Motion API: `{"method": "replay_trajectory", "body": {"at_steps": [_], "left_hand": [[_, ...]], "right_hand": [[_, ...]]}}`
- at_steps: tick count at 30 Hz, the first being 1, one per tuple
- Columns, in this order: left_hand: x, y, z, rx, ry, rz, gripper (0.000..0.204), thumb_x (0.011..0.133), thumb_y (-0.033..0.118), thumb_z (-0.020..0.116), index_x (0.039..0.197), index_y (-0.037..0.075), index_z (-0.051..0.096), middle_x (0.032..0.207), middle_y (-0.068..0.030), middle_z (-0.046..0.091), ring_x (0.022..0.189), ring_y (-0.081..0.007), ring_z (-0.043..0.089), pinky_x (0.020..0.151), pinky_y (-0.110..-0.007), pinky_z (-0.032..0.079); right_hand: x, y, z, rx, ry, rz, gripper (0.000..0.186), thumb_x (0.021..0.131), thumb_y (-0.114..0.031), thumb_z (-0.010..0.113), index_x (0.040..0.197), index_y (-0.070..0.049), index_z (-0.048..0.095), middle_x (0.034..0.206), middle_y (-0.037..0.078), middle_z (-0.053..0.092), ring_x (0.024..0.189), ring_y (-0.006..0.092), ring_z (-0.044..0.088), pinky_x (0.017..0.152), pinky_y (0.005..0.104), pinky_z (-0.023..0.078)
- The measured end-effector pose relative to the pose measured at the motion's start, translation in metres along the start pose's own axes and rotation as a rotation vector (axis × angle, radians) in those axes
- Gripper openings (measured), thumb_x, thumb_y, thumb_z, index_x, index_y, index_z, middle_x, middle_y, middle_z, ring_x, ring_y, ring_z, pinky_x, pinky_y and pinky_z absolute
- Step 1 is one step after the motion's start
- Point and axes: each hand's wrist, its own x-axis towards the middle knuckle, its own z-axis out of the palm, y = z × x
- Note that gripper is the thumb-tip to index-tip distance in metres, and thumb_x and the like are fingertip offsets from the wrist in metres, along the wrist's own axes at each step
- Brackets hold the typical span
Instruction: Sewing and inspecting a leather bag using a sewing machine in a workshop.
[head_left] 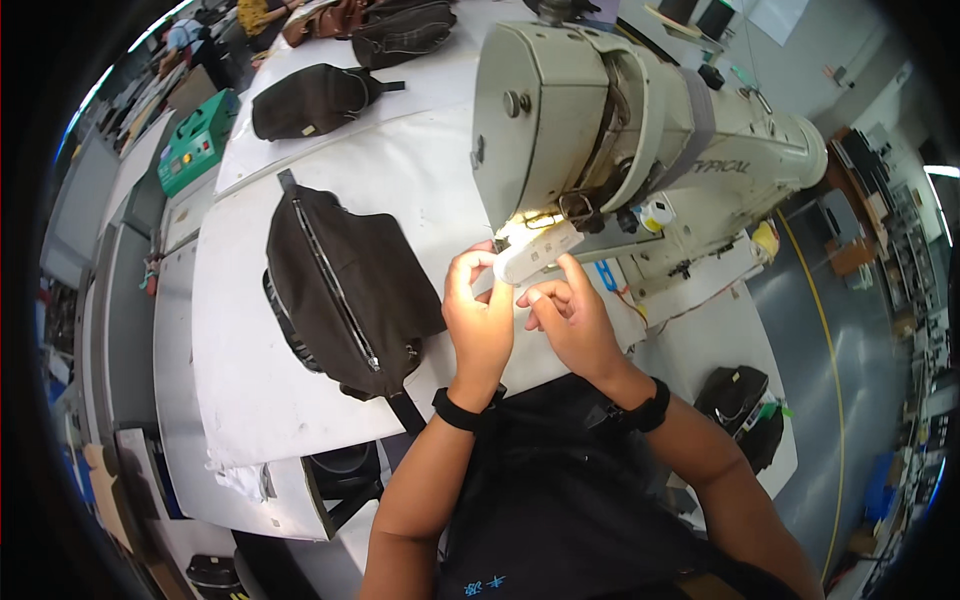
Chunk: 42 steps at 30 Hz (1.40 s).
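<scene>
Both my hands are raised under the head of a pale sewing machine (545, 110), by its lit needle area. A white, rounded bar-shaped lamp (540, 252) hangs in front of the needle and covers part of it. My left hand (480, 320) has its fingers curled at the lamp's left end, the fingertips partly behind it. Beside it, my right hand (575, 325) is closed with bent fingers, its index finger reaching up to the lamp's lower edge. Whatever the fingertips hold is hidden or too small to make out. Left of my hands lies a dark brown zippered bag (350, 290).
More dark bags (315, 100) lie at the back of the white table (240, 370). A green box-shaped device (198, 143) stands at the far left. Another dark bag (740, 410) rests at the right, below a blue clip-like item (606, 275). People are in the far left background.
</scene>
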Motion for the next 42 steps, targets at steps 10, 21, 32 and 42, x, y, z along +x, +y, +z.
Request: {"method": "replay_trajectory", "body": {"at_steps": [10, 21, 32, 42], "left_hand": [[-0.011, -0.017, -0.011, -0.323, 0.015, -0.313, 0.027, 0.107, 0.011, 0.048, 0.132, 0.001, 0.050, 0.146, -0.0173, 0.049, 0.133, -0.0261, 0.051, 0.105, -0.040, 0.051], [-0.010, -0.012, -0.011, -0.085, -0.024, -0.023, 0.045, 0.099, 0.001, 0.047, 0.143, -0.005, 0.053, 0.133, -0.0129, 0.064, 0.118, -0.0163, 0.058, 0.101, -0.030, 0.045], [-0.013, -0.003, 0.015, -0.115, 0.024, -0.104, 0.036, 0.100, 0.006, 0.051, 0.132, -0.003, 0.062, 0.107, -0.0046, 0.072, 0.082, -0.0048, 0.054, 0.069, -0.023, 0.048], [-0.012, -0.039, -0.028, -0.014, -0.103, 0.049, 0.061, 0.099, 0.002, 0.060, 0.154, -0.004, 0.036, 0.148, -0.0170, 0.052, 0.137, -0.0237, 0.050, 0.112, -0.037, 0.044]], "right_hand": [[-0.008, -0.005, 0.010, 0.035, 0.137, 0.008, 0.054, 0.101, -0.006, 0.057, 0.151, 0.002, 0.037, 0.091, 0.007, 0.069, 0.073, 0.0085, 0.064, 0.071, 0.0244, 0.053], [-0.003, 0.005, 0.004, 0.050, -0.070, 0.033, 0.059, 0.101, -0.006, 0.056, 0.156, -0.001, 0.032, 0.093, 0.007, 0.069, 0.073, 0.0097, 0.064, 0.070, 0.0242, 0.053], [0.006, 0.037, 0.013, 0.263, -0.006, -0.157, 0.070, 0.104, -0.003, 0.044, 0.163, -0.003, 0.008, 0.107, 0.012, 0.068, 0.076, 0.0112, 0.063, 0.072, 0.0257, 0.054], [-0.017, 0.053, 0.020, 0.041, -0.057, -0.202, 0.064, 0.104, -0.006, 0.044, 0.163, -0.002, 0.019, 0.092, 0.007, 0.065, 0.071, 0.0120, 0.060, 0.072, 0.0277, 0.053]]}}
